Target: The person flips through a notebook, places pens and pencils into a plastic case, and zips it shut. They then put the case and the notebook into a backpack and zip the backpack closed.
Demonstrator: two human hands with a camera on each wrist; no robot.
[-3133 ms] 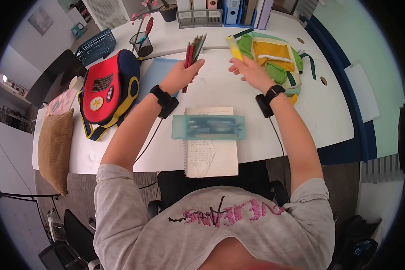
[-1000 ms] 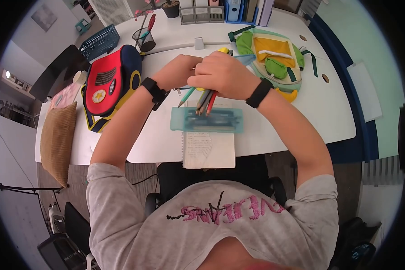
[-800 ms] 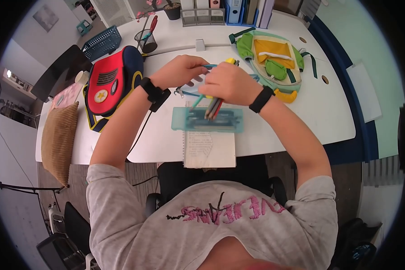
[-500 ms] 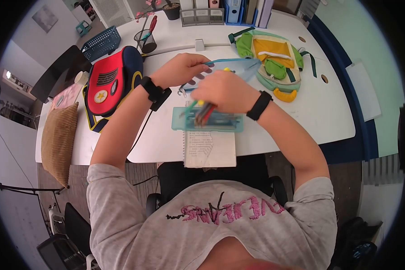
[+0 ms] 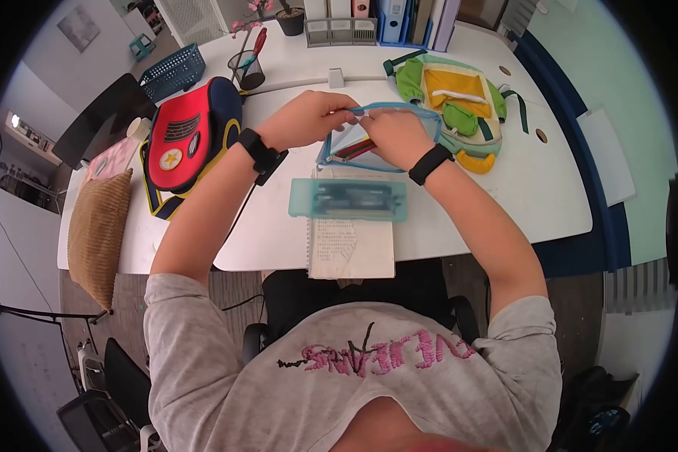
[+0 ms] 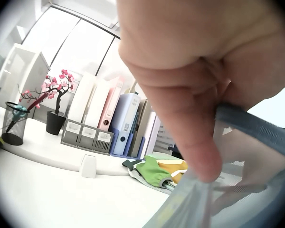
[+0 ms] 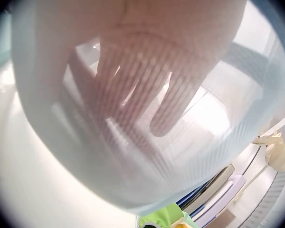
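Note:
A clear pouch (image 5: 407, 106) with blue edging is held gaping above the far side of the desk. My left hand (image 5: 309, 120) pinches its upper edge; the left wrist view shows thumb and fingers at the dark edging (image 6: 256, 130). My right hand (image 5: 395, 135) reaches inside the pouch. Through the clear wall, the right wrist view shows its fingers (image 7: 168, 111) fairly straight, with gaps between them. Several colored pencils (image 5: 355, 148), a red one among them, lie in the pouch beside that hand. Nearer me, a translucent teal pencil case (image 5: 354, 200) rests across a spiral notebook (image 5: 352, 248).
A red and navy backpack (image 5: 177, 151) stands at left, beside a brown cushion (image 5: 99, 230). At the right lies a green and yellow backpack (image 5: 459, 105). Along the back are a mesh pen cup (image 5: 246, 71), a blue basket (image 5: 172, 71) and a file rack (image 5: 341, 32).
My right hand, earlier gripping the pencils outside the pouch over the pencil case, has moved up and into the pouch with them. My left hand stays at the pouch's edge.

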